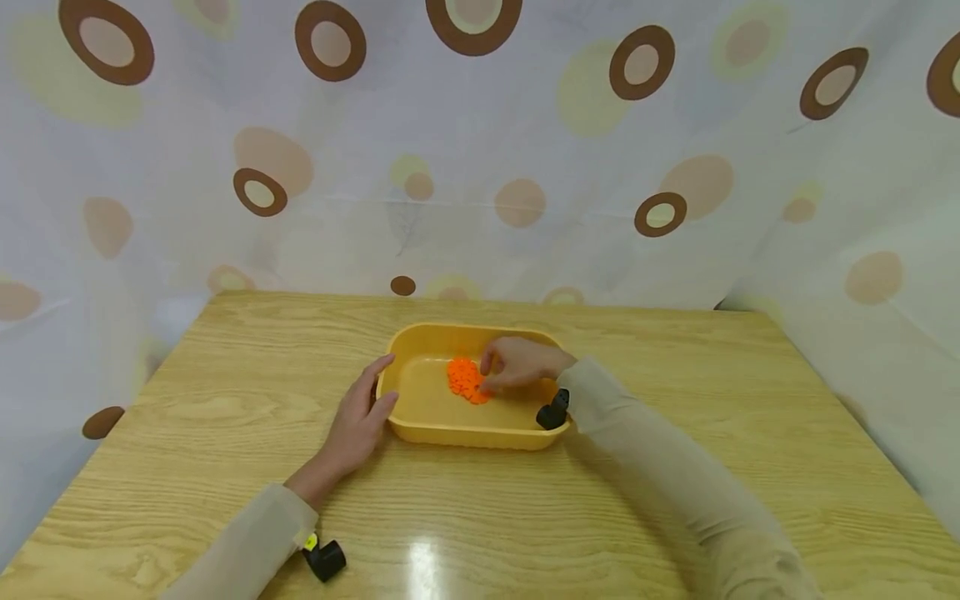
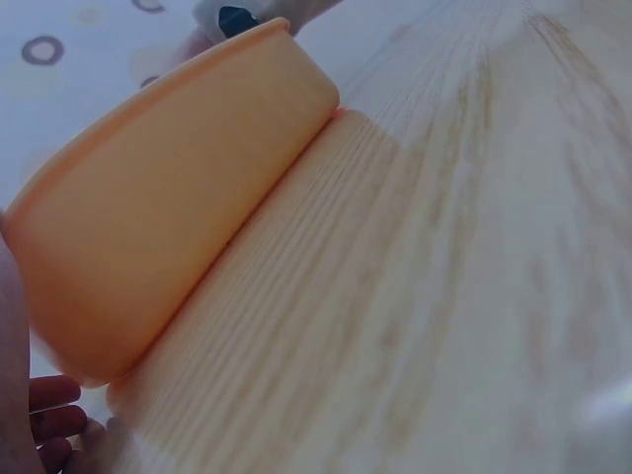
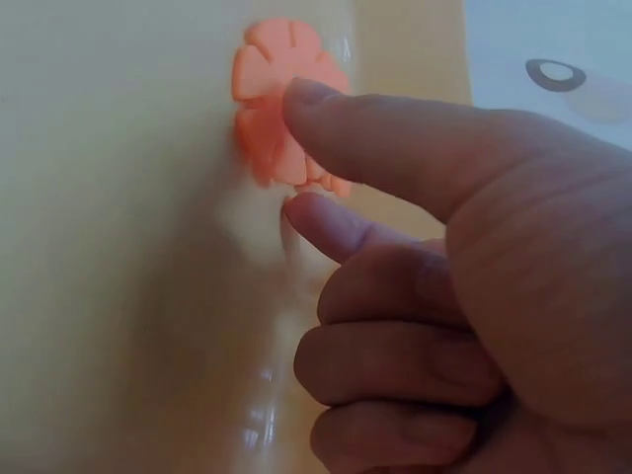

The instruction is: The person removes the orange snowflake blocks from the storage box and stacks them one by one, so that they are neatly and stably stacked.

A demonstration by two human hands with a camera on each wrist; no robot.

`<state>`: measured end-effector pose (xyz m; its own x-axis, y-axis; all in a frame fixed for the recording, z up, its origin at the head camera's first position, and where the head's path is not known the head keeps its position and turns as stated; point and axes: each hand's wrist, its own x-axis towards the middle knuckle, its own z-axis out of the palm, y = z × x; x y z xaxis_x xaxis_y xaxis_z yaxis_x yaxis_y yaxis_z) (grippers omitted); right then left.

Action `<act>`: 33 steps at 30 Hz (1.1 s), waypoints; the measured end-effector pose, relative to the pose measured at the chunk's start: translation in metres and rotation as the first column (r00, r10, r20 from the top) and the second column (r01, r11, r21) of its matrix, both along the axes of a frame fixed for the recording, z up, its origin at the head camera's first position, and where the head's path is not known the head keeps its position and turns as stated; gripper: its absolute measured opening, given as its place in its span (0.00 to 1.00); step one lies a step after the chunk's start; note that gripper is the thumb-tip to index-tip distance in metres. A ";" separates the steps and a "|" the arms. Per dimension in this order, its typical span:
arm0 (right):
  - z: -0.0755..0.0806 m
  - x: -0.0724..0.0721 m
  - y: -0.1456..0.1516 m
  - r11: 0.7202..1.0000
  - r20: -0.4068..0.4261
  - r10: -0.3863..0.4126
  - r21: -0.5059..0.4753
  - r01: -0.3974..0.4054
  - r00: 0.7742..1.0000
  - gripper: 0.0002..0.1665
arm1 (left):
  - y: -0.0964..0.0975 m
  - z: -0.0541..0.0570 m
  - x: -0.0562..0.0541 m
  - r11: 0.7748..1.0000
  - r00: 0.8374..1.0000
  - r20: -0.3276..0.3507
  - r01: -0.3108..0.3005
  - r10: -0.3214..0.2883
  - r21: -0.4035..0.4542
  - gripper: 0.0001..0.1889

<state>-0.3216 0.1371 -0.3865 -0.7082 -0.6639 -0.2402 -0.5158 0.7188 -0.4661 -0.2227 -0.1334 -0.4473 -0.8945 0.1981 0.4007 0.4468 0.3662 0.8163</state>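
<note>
In the head view, a shallow yellow tray (image 1: pixel 465 436) sits on the wooden table. My left hand (image 1: pixel 358 425) holds its left end, thumb over the rim and fingers along the outer wall; some of those fingers (image 2: pixel 57 423) show by the tray's corner in the left wrist view. Inside the tray lies a small cluster of orange flower-shaped pieces (image 1: pixel 467 381). My right hand (image 1: pixel 525 362) reaches in from the right. Seen from the right wrist, the thumb overlaps the slitted orange pieces (image 3: pixel 272 64) and the index fingertip is right at their edge. I cannot tell whether it pinches one.
The wooden table (image 1: pixel 465 517) extends around the tray. A patterned cloth (image 1: pixel 465 167) hangs behind and at the sides. A black wrist camera (image 1: pixel 555 410) overlaps the tray's right end; another black camera (image 1: pixel 325 560) is at the left cuff.
</note>
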 end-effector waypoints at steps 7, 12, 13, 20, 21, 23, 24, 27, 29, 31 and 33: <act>0.000 -0.004 -0.002 0.999 -0.017 0.038 0.006 -0.037 0.999 0.09 | 0.000 0.002 -0.002 1.000 1.000 -0.003 -0.007 0.007 -0.014 0.25; -0.001 -0.004 -0.002 1.000 0.008 0.020 -0.002 -0.020 1.000 0.08 | 0.000 0.004 0.000 1.000 1.000 0.011 0.002 -0.002 -0.004 0.25; -0.001 -0.004 -0.001 1.000 0.010 0.021 -0.004 -0.021 1.000 0.08 | 0.001 0.004 0.000 1.000 1.000 0.014 0.003 -0.003 -0.003 0.25; 0.003 0.000 0.000 0.999 0.022 0.037 -0.021 -0.036 0.999 0.08 | 0.002 0.002 0.001 1.000 1.000 0.024 -0.009 0.009 -0.017 0.25; 0.003 0.000 0.001 0.999 0.026 0.036 -0.027 -0.036 0.999 0.08 | 0.002 0.002 0.001 1.000 1.000 0.024 -0.011 0.012 -0.022 0.25; 0.003 0.001 0.001 0.999 0.044 0.031 -0.046 -0.028 0.999 0.07 | 0.002 0.002 0.001 1.000 1.000 0.026 -0.015 0.016 -0.024 0.25; 0.003 0.001 0.001 0.998 0.055 0.034 -0.058 -0.031 0.998 0.07 | 0.002 0.002 0.001 1.000 1.000 0.026 -0.016 0.017 -0.024 0.25; 0.001 0.000 0.002 0.995 0.095 0.041 -0.100 -0.032 0.995 0.06 | 0.001 0.002 0.001 0.999 1.000 0.022 -0.021 0.022 -0.029 0.25; 0.000 0.000 0.003 0.990 0.129 0.049 -0.134 -0.032 0.990 0.06 | 0.001 0.002 0.001 0.999 1.000 0.021 -0.020 0.020 -0.025 0.25; -0.001 0.000 0.004 0.986 0.162 0.055 -0.165 -0.027 0.985 0.06 | 0.001 0.002 0.002 1.000 1.000 0.021 -0.019 0.020 -0.022 0.25; -0.002 0.001 0.005 0.983 0.190 0.055 -0.185 -0.020 0.980 0.07 | 0.002 0.002 0.002 1.000 1.000 0.024 -0.018 0.019 -0.025 0.25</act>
